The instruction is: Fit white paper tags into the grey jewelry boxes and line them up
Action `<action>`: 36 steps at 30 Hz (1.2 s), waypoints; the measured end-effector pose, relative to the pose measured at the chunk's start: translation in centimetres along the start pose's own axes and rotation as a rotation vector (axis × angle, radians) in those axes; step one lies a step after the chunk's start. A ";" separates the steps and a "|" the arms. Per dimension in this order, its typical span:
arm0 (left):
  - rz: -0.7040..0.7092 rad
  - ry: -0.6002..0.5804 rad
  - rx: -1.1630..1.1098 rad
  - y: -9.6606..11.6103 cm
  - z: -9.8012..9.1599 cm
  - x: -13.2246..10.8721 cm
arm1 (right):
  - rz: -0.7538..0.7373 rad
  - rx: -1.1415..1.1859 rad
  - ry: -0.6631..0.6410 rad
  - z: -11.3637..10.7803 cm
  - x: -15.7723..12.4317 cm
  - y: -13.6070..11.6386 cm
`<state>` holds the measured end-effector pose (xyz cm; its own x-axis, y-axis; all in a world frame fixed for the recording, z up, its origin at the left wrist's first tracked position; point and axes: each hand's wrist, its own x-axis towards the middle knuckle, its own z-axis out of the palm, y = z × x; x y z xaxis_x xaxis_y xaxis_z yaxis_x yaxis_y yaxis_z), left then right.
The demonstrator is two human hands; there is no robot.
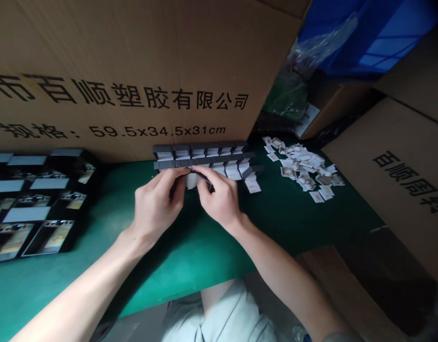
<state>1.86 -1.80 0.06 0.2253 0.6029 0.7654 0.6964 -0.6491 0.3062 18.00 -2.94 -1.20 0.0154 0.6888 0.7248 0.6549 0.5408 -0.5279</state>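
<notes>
My left hand [158, 197] and my right hand [221, 197] meet at the middle of the green table, both closed around a small dark jewelry box with a pale inside [191, 180]. Thumbs and fingertips grip it from either side, and the fingers hide much of it. Just beyond my hands, two rows of similar small grey boxes [219, 161] stand with their lids up and white linings showing. At the right end of the near row, an open box [252, 183] sits slightly apart.
A heap of small white inserts [304, 164] lies to the right on the green table [190, 266]. Larger black open boxes [44, 209] stand in rows at the left. A big carton [133, 61] walls off the back, and another carton [411, 180] borders the right.
</notes>
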 end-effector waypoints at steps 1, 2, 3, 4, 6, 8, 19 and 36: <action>-0.005 -0.010 -0.004 0.0 0.0 0.0 | 0.000 -0.006 -0.010 0.0 0.0 0.0; -0.015 -0.018 -0.005 0.0 0.0 0.0 | 0.000 -0.012 -0.020 0.0 0.0 0.1; -0.025 -0.028 -0.005 0.1 -0.1 0.1 | 0.002 -0.018 -0.031 0.0 0.0 0.1; -0.035 -0.034 -0.005 0.2 -0.1 0.1 | 0.004 -0.023 -0.037 0.0 0.0 0.2; -0.049 -0.038 -0.004 0.3 -0.2 0.2 | 0.001 -0.022 -0.037 0.0 0.1 0.2; -0.048 -0.035 -0.008 0.4 -0.2 0.3 | -0.004 -0.016 -0.030 0.1 0.1 0.2; -0.019 -0.035 -0.020 0.2 0.1 0.1 | -0.020 0.023 -0.041 0.1 0.2 0.1; 0.101 0.001 -0.068 -0.4 -0.1 -0.1 | 0.010 0.021 -0.016 0.3 -0.2 0.2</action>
<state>1.50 -1.59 -0.10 0.2912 0.5325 0.7948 0.6221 -0.7365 0.2655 17.93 -2.77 -1.57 0.0094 0.7017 0.7124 0.6388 0.5439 -0.5442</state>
